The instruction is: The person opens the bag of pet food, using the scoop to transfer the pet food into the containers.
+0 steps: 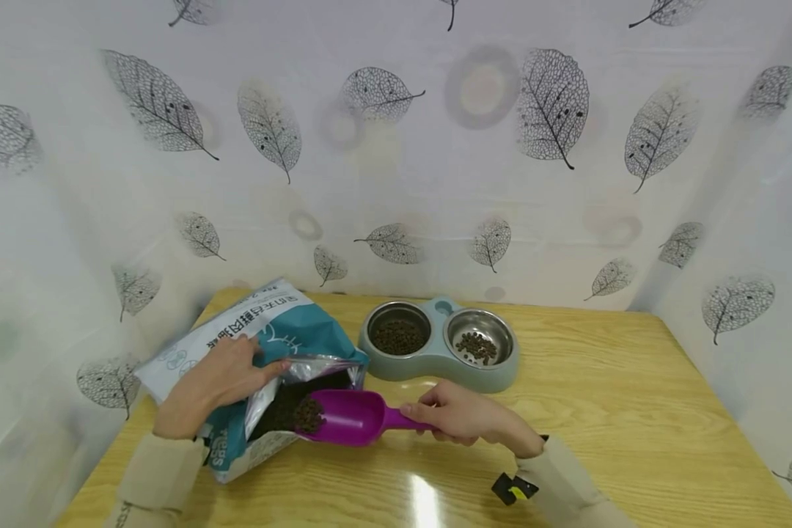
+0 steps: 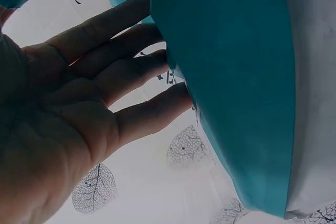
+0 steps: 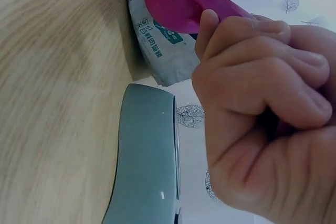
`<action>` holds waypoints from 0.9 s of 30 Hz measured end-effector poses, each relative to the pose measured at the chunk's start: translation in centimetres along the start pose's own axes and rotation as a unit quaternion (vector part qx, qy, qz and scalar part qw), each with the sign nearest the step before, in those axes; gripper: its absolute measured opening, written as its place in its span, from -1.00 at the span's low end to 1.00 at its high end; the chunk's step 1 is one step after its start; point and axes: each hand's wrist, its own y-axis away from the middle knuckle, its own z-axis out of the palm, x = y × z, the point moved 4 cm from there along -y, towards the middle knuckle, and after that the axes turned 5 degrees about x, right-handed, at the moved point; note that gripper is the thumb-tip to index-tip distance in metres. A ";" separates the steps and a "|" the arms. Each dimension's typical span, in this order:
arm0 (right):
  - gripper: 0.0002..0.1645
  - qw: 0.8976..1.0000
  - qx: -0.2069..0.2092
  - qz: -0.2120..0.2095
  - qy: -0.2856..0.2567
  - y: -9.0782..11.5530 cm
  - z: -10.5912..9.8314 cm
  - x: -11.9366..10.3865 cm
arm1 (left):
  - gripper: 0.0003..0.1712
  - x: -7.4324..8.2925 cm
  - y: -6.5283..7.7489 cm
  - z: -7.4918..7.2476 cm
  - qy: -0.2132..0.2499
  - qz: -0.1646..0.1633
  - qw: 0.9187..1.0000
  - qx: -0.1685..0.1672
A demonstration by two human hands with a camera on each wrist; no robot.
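A teal and white pet food bag (image 1: 317, 323) lies on its side, its silvery mouth facing right and brown kibble showing inside. My left hand (image 1: 227, 374) holds the upper edge of that mouth, thumb at the rim and fingers over the outside. In the left wrist view the fingertips (image 2: 178, 95) meet the teal film. My right hand (image 1: 465, 414) grips the handle of a magenta scoop (image 1: 353, 416), with fingers curled round it in the right wrist view. The scoop's front end is in the bag's mouth, with kibble (image 1: 309, 415) at its tip.
Behind the scoop stands a blue-grey double feeder (image 1: 449, 367) with two steel bowls. Kibble fills part of the left bowl (image 1: 399, 337); a smaller heap lies in the right bowl (image 1: 478, 346). A leaf-print curtain (image 1: 396, 183) hangs behind the wooden table (image 1: 600, 381).
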 end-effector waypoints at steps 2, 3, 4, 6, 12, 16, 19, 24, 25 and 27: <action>-0.26 1.000 0.002 -0.004 -0.002 0.1 -0.1 0.1 | -0.06 0.0 0.0 -0.1 -0.001 0.001 1.000 0.001; -0.27 1.000 0.002 -0.006 -0.003 0.1 -0.1 0.2 | -0.07 0.0 0.0 -0.1 0.000 0.000 1.000 0.001; -0.27 1.000 0.002 -0.008 -0.005 0.1 -0.2 0.3 | -0.07 0.0 -0.1 -0.1 -0.001 0.000 1.000 0.000; -0.28 1.000 0.002 -0.010 -0.012 0.2 -0.2 0.5 | -0.07 0.0 0.0 -0.1 0.000 -0.002 1.000 -0.005; -0.31 0.999 -0.006 -0.027 -0.045 0.4 -0.6 0.9 | -0.06 -0.2 0.0 -0.1 0.000 -0.007 1.000 -0.014; -0.31 0.997 -0.007 -0.040 -0.066 0.6 -1.0 1.0 | -0.05 -0.3 -0.1 -0.1 0.002 -0.012 1.000 -0.016; -0.31 0.996 0.000 -0.050 -0.074 0.7 -1.2 1.0 | -0.05 -0.3 0.0 0.0 0.001 -0.016 1.000 -0.017; -0.33 0.995 0.011 -0.064 -0.078 0.8 -1.5 0.9 | -0.06 -0.3 0.1 0.0 0.002 -0.021 1.000 -0.021; -0.34 0.995 0.013 -0.067 -0.078 0.8 -1.6 0.9 | -0.07 -0.3 0.1 0.0 0.002 -0.022 1.000 -0.021; -0.35 0.994 0.014 -0.073 -0.077 0.9 -1.7 0.9 | -0.07 -0.2 0.1 0.0 0.003 -0.024 0.999 -0.021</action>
